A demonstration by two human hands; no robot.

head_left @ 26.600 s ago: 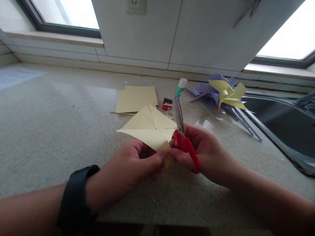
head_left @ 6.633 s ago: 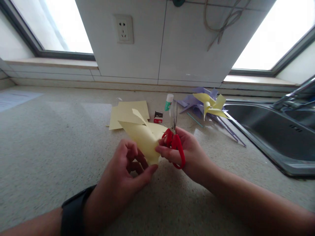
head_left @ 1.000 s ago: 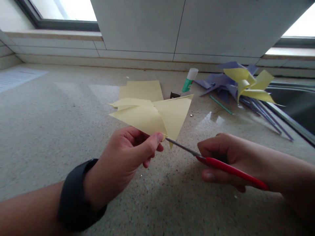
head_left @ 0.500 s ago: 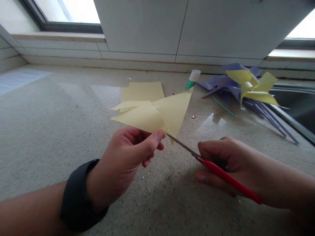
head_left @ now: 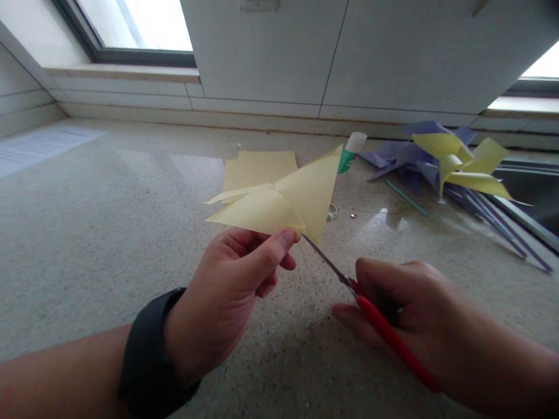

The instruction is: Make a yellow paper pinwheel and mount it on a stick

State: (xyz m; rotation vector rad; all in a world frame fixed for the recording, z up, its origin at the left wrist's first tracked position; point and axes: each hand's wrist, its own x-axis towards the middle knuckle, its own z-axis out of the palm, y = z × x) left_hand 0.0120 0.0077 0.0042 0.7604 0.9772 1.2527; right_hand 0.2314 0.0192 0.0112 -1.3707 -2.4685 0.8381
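Note:
My left hand (head_left: 244, 279), with a black band on the wrist, pinches the near edge of a yellow sheet of paper (head_left: 257, 208) between thumb and fingers. The paper is cut in from its corners and creased, and it is held above the countertop. My right hand (head_left: 419, 308) is closed around the red handles of a pair of scissors (head_left: 388, 329). The scissor tips reach the paper's near edge, right beside my left thumb. Whether the blades are parted cannot be made out.
More yellow paper (head_left: 262, 163) lies behind on the speckled countertop (head_left: 109, 233). A glue stick (head_left: 351, 152), a small roll of tape (head_left: 333, 211) and a green stick (head_left: 406, 198) are near it. Yellow and purple pinwheels (head_left: 458, 163) rest beside the sink (head_left: 533, 186). A printed sheet (head_left: 48, 150) lies far left.
The view has shifted slightly. The scissor handles have swung down and left, while the tips stay by the left thumb. The paper's right part has tilted a little, and the tape roll now shows.

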